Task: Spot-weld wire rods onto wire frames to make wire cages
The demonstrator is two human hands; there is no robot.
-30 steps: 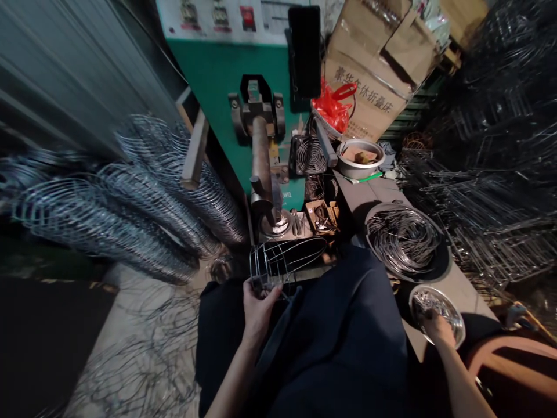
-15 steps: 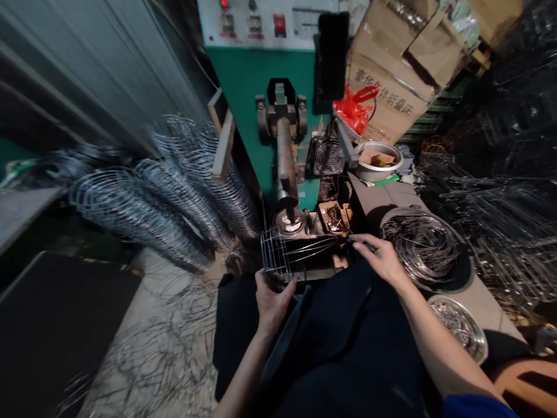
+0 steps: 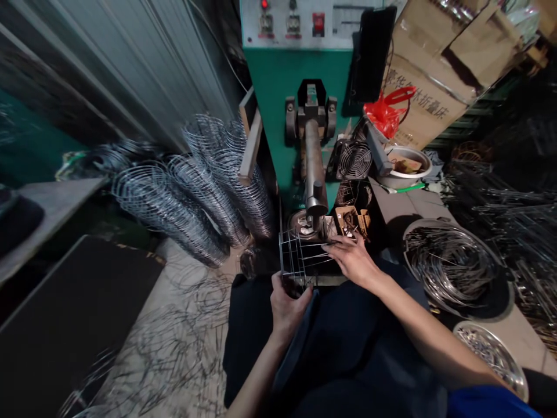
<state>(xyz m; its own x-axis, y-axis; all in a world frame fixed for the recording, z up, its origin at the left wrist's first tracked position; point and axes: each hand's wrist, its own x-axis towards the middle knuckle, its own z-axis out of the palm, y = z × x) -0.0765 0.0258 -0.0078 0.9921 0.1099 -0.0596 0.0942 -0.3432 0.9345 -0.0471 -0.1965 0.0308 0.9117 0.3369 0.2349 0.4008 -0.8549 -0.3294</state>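
A small wire frame (image 3: 296, 255) with a grid end lies across the lower part of the green machine (image 3: 278, 75), under its round metal arm (image 3: 314, 162). My left hand (image 3: 288, 305) is closed round the near edge of the frame, thumb and fingers on either side. Over the frame's right side is my right hand (image 3: 352, 258), its fingertips pinched at the long wires beside the machine's lower electrode. Part of the grip is hidden beneath those fingers.
Stacks of wire rings (image 3: 169, 209) stand on the left, with loose wires (image 3: 174, 337) on the floor. On the right are a basin of wire loops (image 3: 452, 264), a bowl of small metal parts (image 3: 491, 354) and a cardboard box (image 3: 430, 75).
My right hand has moved left along the wires, closer to the machine's arm. My left hand keeps its hold on the frame. The whole view has shifted, so things appear further right.
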